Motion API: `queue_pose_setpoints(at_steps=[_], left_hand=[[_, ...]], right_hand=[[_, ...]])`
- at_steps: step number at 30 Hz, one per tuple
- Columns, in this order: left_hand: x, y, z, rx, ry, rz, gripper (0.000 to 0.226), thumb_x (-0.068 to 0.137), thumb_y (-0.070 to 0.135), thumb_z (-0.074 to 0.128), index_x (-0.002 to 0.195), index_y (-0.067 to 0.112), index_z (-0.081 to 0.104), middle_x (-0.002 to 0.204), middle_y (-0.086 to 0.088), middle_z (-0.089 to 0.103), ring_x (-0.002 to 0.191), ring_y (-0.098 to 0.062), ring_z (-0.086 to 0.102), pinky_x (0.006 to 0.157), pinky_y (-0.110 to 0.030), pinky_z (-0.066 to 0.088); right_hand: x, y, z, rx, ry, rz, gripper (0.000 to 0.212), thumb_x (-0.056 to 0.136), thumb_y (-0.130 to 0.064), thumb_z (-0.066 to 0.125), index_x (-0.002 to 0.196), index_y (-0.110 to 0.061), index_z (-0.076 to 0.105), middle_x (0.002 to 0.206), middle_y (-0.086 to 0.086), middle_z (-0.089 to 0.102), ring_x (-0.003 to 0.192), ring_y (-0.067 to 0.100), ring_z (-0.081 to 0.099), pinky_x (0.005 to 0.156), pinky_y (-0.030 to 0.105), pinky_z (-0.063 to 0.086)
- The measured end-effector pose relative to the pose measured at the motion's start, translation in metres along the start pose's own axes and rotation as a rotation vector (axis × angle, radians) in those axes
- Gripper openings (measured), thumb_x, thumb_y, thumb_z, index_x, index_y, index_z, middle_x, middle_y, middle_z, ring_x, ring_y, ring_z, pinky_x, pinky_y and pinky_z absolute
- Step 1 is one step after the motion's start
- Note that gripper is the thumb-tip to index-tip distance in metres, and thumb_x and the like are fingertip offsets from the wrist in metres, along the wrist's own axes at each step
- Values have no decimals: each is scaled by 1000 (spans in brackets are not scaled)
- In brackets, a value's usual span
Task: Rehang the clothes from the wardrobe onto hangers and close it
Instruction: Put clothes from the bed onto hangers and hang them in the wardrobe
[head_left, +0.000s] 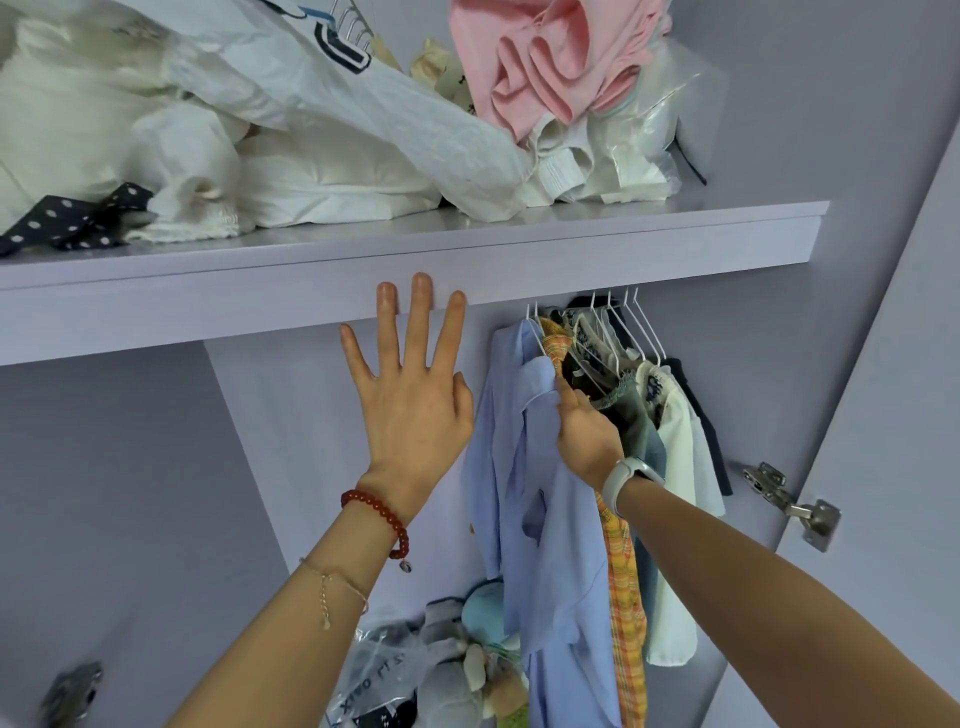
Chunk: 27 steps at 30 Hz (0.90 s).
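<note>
A light blue shirt (540, 519) hangs on a white hanger (535, 332) under the lilac shelf (519, 260), leftmost in a row of hung clothes. My right hand (584, 431) pinches the shirt's collar near its top. Beside the shirt hang an orange checked garment (626, 597), a grey-green one and a white one (675, 519), on several white hangers (634, 327). My left hand (410, 384) is spread flat, fingers apart, with its fingertips against the shelf's front edge, holding nothing.
On the shelf lie piled white clothes (260, 130), a pink garment (545, 62), a dotted black cloth (72, 215) and plastic bags. Below are a printed bag (374, 675) and soft toys (467, 649). The open door (883, 415) with its hinge (795, 504) stands at the right.
</note>
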<state>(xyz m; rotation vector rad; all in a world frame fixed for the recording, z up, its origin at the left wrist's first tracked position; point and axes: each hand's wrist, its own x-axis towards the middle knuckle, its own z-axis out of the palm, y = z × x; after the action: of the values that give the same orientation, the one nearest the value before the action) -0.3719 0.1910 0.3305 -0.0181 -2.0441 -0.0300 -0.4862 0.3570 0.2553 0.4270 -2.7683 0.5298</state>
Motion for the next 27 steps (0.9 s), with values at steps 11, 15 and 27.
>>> queue_pose_setpoints(at_steps=[11, 15, 27], left_hand=[[-70, 55, 33, -198, -236, -78, 67, 79, 11, 61, 141, 13, 35, 149, -19, 27, 137, -43, 20, 105, -67, 18], [-142, 124, 43, -349, -478, -30, 62, 80, 11, 63, 138, 12, 41, 147, -17, 32, 136, -40, 26, 105, -63, 24], [-361, 429, -49, -849, -1220, 855, 48, 80, 14, 61, 127, 7, 54, 137, -15, 47, 125, -29, 47, 97, -38, 45]], right_hand=[[-79, 38, -16, 220, 226, 17, 44, 96, -18, 40, 138, -5, 37, 136, 16, 45, 122, 34, 40, 105, 41, 32], [-180, 99, -11, 165, 259, 59, 38, 88, -5, 54, 125, 5, 51, 124, 23, 55, 110, 42, 53, 94, 50, 45], [-597, 279, -59, -20, -96, 929, 42, 97, -26, 34, 139, -18, 36, 145, -1, 36, 132, 19, 32, 105, 31, 27]])
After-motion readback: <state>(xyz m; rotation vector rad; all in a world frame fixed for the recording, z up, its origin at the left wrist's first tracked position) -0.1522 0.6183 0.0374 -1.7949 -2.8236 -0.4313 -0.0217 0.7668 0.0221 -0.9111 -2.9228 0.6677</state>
